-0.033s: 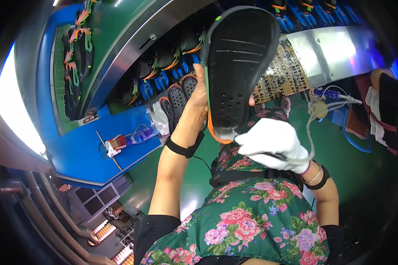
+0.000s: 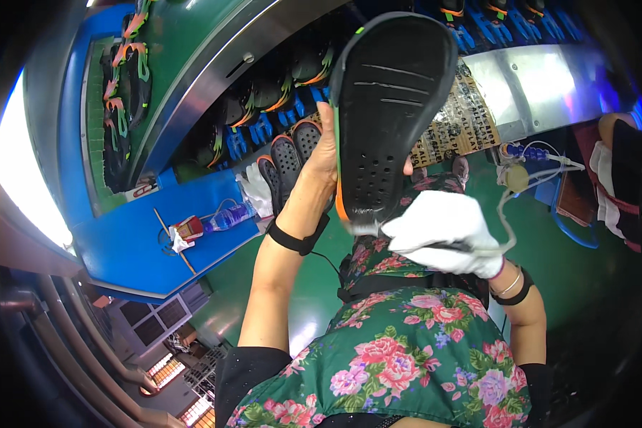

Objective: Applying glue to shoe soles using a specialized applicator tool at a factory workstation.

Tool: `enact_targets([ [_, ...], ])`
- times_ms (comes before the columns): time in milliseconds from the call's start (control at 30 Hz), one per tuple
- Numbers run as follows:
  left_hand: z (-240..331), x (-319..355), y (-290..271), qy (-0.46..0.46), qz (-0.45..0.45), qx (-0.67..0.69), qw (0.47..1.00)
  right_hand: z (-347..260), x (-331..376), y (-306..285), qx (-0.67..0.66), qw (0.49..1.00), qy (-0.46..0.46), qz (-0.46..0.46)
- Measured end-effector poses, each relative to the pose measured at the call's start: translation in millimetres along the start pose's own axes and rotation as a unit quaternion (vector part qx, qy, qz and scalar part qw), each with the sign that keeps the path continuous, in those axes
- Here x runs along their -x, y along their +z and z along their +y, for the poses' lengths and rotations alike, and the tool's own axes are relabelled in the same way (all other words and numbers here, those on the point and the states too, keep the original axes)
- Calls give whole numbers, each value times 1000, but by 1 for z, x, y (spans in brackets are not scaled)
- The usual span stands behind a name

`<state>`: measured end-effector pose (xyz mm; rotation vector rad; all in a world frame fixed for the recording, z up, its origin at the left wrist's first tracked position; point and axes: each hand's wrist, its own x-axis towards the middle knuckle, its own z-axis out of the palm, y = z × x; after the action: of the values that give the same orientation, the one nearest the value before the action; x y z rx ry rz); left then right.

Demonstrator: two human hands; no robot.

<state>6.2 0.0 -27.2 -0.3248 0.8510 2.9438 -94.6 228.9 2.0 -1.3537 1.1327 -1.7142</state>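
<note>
My left hand (image 2: pixel 323 153), bare, grips a black shoe sole (image 2: pixel 385 107) by its sides, thumb along the left edge and a fingertip showing at the right. Grooves cross the sole's wide end, small holes dot its narrower part, and its edge is green and orange. My right hand (image 2: pixel 446 232), in a white glove, is closed round a brush; its handle is mostly hidden by the glove. Pale bristles of the brush (image 2: pixel 366 228) lie at the heel end, which has a whitish wet sheen. A flexible grey tube (image 2: pixel 505 214) runs up from the gloved hand.
A blue table (image 2: pixel 132 246) at left bears a bottle (image 2: pixel 230 217) and a stick (image 2: pixel 175 242). Several perforated soles (image 2: pixel 287 160) stand behind my left hand. Shoe parts on blue holders (image 2: pixel 260 128) line the metal-edged conveyor. Another person's arm (image 2: pixel 617 132) is at right.
The brush has slid slightly down and left at the heel edge, the gloved hand shifting a little down and right. The sole has moved slightly to the right.
</note>
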Motion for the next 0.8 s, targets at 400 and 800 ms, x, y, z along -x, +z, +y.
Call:
enact_targets([
  [400,13,10,-2,-131,66,-93,985,-2,-22,-9,-28,993,5,-118],
  [800,15,12,-10,-179,68,-100,976,-1,-36,-8,131,986,-38,-91],
])
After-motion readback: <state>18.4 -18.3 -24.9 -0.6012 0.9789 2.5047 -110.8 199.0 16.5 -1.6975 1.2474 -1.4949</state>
